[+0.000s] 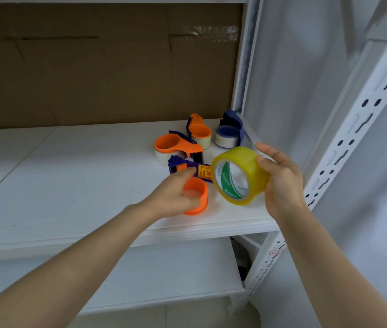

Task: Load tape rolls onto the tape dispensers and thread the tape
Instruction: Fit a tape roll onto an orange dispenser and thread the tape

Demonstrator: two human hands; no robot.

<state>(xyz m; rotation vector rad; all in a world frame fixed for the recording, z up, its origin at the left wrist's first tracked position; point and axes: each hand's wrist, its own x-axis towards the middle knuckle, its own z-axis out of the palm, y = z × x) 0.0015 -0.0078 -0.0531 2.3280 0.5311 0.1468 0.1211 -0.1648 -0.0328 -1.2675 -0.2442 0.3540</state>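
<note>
Right hand [280, 183] grips one yellow tape roll [240, 176]; left hand [176, 195] clasps, partly hiding, an empty dispenser [193, 183]; three loaded dispensers [176, 147] behind.

No legible text: yellow label [204, 172] on dispenser beside left hand [176, 192] carries unreadable red characters; tape roll [240, 176] core print unreadable.

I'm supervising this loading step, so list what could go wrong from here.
1. The yellow tape roll is held in the air by the right hand near the shelf's front edge; a slip could send it to the floor.
2. The left hand grips only the empty dispenser's orange hub, so sliding the roll on could misalign.
</note>
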